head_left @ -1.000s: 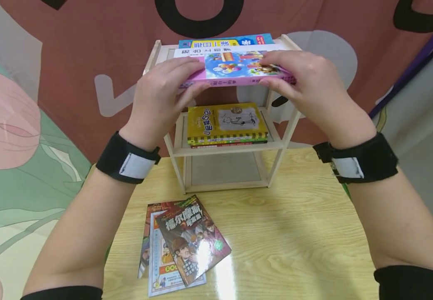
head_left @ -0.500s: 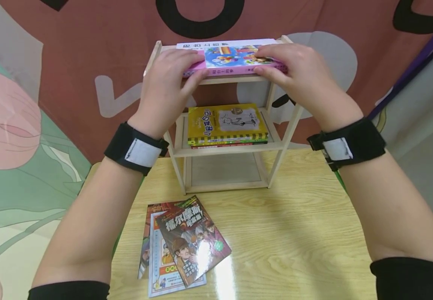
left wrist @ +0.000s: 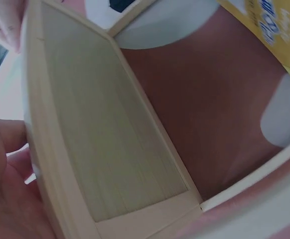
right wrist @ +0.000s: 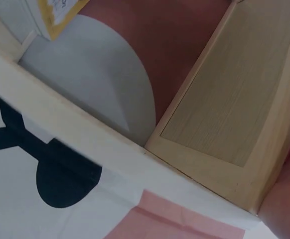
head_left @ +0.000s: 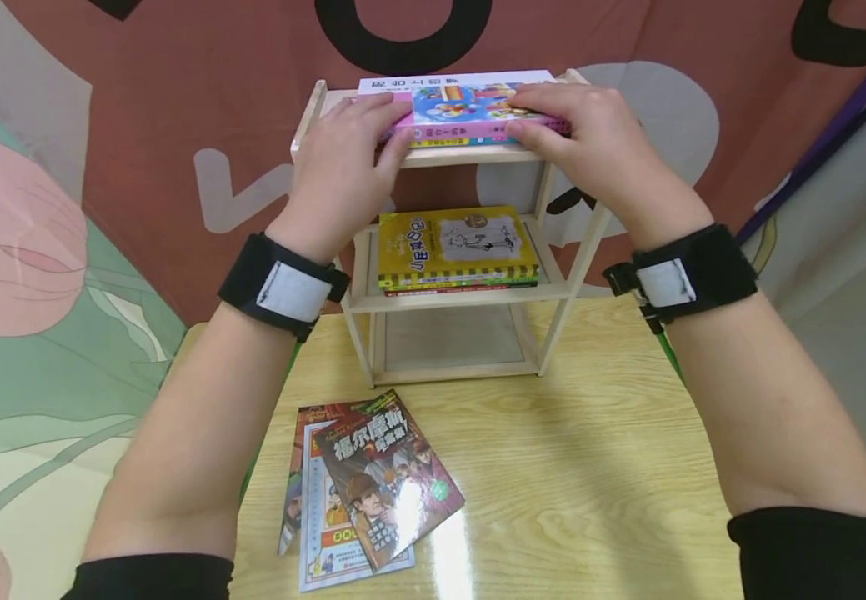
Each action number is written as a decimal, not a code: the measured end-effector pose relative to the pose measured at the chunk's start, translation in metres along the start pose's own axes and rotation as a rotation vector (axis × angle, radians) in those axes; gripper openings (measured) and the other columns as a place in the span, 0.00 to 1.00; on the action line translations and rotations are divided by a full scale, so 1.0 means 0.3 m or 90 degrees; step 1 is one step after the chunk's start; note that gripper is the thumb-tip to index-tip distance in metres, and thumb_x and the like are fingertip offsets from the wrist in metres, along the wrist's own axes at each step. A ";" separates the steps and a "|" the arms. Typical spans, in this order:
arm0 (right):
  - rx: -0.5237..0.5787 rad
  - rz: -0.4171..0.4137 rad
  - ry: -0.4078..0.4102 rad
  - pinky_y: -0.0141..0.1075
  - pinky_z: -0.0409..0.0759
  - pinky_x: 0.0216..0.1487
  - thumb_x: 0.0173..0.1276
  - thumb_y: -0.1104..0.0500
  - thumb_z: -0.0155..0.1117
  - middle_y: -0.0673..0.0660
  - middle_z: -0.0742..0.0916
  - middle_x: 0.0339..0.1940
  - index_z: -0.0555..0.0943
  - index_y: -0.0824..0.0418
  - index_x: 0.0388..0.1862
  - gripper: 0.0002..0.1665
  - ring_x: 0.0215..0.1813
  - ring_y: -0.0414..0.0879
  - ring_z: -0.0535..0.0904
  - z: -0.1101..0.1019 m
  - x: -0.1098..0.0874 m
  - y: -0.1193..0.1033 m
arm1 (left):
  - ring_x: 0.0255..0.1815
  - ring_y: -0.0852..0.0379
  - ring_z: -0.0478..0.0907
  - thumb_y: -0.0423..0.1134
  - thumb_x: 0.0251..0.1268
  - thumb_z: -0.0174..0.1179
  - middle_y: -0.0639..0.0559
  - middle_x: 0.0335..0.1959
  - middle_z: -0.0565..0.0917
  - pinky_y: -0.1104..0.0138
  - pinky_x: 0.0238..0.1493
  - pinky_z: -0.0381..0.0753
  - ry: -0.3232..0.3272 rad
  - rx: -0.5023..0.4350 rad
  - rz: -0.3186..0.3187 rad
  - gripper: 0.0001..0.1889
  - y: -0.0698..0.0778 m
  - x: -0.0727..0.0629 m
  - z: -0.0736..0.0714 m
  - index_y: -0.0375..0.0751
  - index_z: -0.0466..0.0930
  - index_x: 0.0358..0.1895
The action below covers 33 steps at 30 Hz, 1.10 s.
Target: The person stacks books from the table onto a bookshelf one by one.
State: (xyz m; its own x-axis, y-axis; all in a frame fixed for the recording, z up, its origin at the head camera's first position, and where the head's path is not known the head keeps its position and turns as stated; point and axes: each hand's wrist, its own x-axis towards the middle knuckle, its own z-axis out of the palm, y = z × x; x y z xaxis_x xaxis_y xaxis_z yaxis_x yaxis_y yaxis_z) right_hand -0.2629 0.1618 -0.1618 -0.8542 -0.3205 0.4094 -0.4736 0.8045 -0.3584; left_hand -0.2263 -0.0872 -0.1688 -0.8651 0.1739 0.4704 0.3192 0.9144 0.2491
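A pink book (head_left: 455, 107) with a colourful cover lies flat on the rack's top shelf, stacked on a book with a blue and yellow spine (head_left: 440, 142). My left hand (head_left: 346, 162) grips its left end, fingertips on the cover and thumb at the spine. At the right end, my right hand (head_left: 598, 137) holds it the same way. Both wrist views look up at the underside of the top shelf (left wrist: 105, 109), with part of the left hand (left wrist: 5, 184) and the right hand (right wrist: 287, 189) at the outer edges.
The wooden rack (head_left: 463, 297) stands on a wood-grain table (head_left: 575, 450). Its middle shelf carries a stack topped by a yellow book (head_left: 455, 242). Several thin books, a dark one (head_left: 391, 483) uppermost, overlap on the table in front. A printed cloth (head_left: 177, 100) hangs behind.
Both hands have lowered the pink book from above the top shelf onto the blue and yellow book, shifting it slightly back. The books on the table have stayed put.
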 end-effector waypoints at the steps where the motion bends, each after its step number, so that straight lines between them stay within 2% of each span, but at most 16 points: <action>1: 0.002 0.006 0.000 0.44 0.54 0.75 0.70 0.39 0.51 0.47 0.70 0.71 0.68 0.41 0.69 0.29 0.77 0.42 0.48 0.001 0.003 0.001 | 0.75 0.58 0.53 0.56 0.72 0.40 0.59 0.73 0.61 0.61 0.74 0.52 -0.007 -0.003 -0.012 0.26 0.003 0.003 -0.001 0.58 0.63 0.70; 3: 0.006 0.019 -0.001 0.44 0.49 0.76 0.69 0.39 0.51 0.46 0.68 0.72 0.68 0.41 0.69 0.30 0.78 0.39 0.44 0.002 0.008 0.002 | 0.75 0.60 0.54 0.57 0.72 0.40 0.61 0.73 0.60 0.61 0.73 0.55 -0.016 -0.007 -0.033 0.26 0.009 0.008 -0.002 0.60 0.62 0.70; 5: 0.007 0.027 -0.002 0.43 0.48 0.76 0.69 0.38 0.51 0.46 0.68 0.73 0.68 0.41 0.69 0.30 0.78 0.39 0.43 0.004 0.012 0.002 | 0.74 0.61 0.54 0.58 0.71 0.40 0.62 0.73 0.60 0.63 0.72 0.58 -0.022 -0.010 -0.052 0.26 0.014 0.013 -0.001 0.61 0.61 0.70; 11: 0.007 0.047 -0.004 0.45 0.65 0.69 0.69 0.37 0.50 0.47 0.69 0.72 0.66 0.40 0.70 0.31 0.75 0.44 0.54 0.010 0.020 -0.008 | 0.74 0.63 0.55 0.59 0.71 0.40 0.65 0.73 0.60 0.65 0.69 0.61 -0.022 -0.013 -0.075 0.26 0.016 0.015 -0.001 0.64 0.61 0.70; 14: 0.005 0.055 -0.007 0.45 0.60 0.72 0.69 0.37 0.50 0.46 0.67 0.73 0.66 0.40 0.70 0.31 0.77 0.43 0.50 0.014 0.020 -0.012 | 0.73 0.62 0.57 0.59 0.71 0.40 0.64 0.72 0.61 0.66 0.69 0.62 -0.016 -0.015 -0.072 0.26 0.013 0.011 -0.001 0.63 0.61 0.70; 19: -0.013 0.046 -0.005 0.46 0.47 0.76 0.70 0.37 0.48 0.43 0.65 0.74 0.65 0.40 0.70 0.31 0.78 0.39 0.43 0.019 0.015 -0.013 | 0.73 0.59 0.59 0.59 0.72 0.38 0.62 0.72 0.62 0.63 0.70 0.61 0.000 0.006 -0.053 0.26 0.008 0.006 0.007 0.61 0.61 0.71; 23: -0.044 0.022 0.002 0.47 0.45 0.76 0.71 0.37 0.45 0.43 0.65 0.74 0.64 0.40 0.71 0.31 0.78 0.40 0.45 0.022 0.011 -0.011 | 0.74 0.60 0.55 0.59 0.73 0.33 0.60 0.74 0.59 0.58 0.74 0.52 0.027 0.045 -0.019 0.27 -0.003 0.005 0.025 0.61 0.59 0.72; 28: -0.116 -0.025 0.022 0.48 0.47 0.76 0.74 0.38 0.39 0.47 0.63 0.75 0.63 0.45 0.73 0.31 0.78 0.44 0.46 0.030 -0.003 -0.005 | 0.77 0.54 0.48 0.59 0.73 0.29 0.53 0.77 0.49 0.56 0.75 0.47 0.077 0.115 0.025 0.30 -0.022 -0.006 0.057 0.58 0.48 0.75; 33: -0.165 -0.049 0.072 0.47 0.43 0.77 0.76 0.41 0.36 0.49 0.59 0.77 0.58 0.46 0.75 0.31 0.78 0.46 0.46 0.049 -0.015 0.002 | 0.78 0.51 0.38 0.58 0.73 0.30 0.50 0.78 0.40 0.53 0.76 0.43 0.105 0.135 0.047 0.33 -0.032 -0.039 0.081 0.52 0.42 0.76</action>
State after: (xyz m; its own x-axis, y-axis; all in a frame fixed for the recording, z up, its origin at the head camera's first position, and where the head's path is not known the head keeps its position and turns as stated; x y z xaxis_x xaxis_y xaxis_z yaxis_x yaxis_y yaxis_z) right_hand -0.2626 0.1565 -0.1761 -0.7814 -0.3398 0.5234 -0.4531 0.8856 -0.1017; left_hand -0.2287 -0.0892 -0.1972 -0.7619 0.1970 0.6170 0.2764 0.9604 0.0347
